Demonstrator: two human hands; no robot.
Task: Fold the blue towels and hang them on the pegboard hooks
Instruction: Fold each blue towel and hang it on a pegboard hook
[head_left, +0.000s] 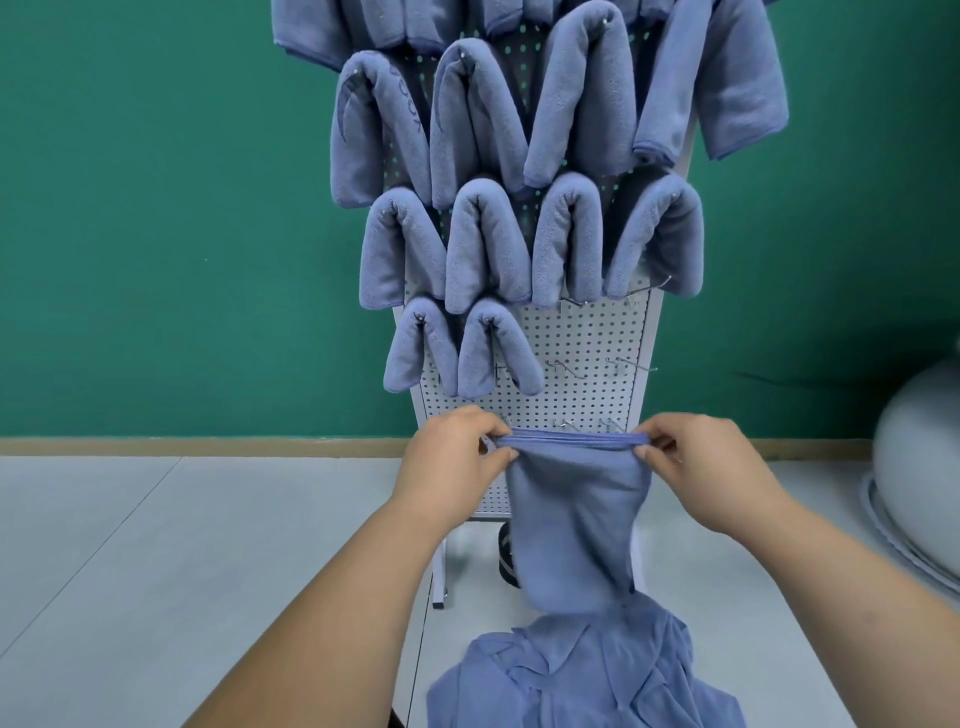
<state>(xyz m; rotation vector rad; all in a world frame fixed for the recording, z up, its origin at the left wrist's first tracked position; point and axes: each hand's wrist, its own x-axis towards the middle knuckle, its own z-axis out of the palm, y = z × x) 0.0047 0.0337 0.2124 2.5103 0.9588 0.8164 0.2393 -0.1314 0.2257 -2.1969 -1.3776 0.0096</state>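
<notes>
I hold a blue towel (571, 514) stretched by its top edge in front of the lower pegboard (582, 343). My left hand (452, 462) pinches the left corner and my right hand (696, 462) pinches the right corner. The towel hangs down to a heap of loose blue towels (582, 670) at the bottom. Several folded blue towels (483, 239) hang over hooks across the upper rows of the board. Bare hooks (631, 364) stick out on the lower right of the board.
The white pegboard stand has legs (440, 571) on a pale grey floor, against a green wall (156, 234). A grey rounded object (919, 457) sits at the right edge. A dark wheel (506, 556) shows behind the held towel.
</notes>
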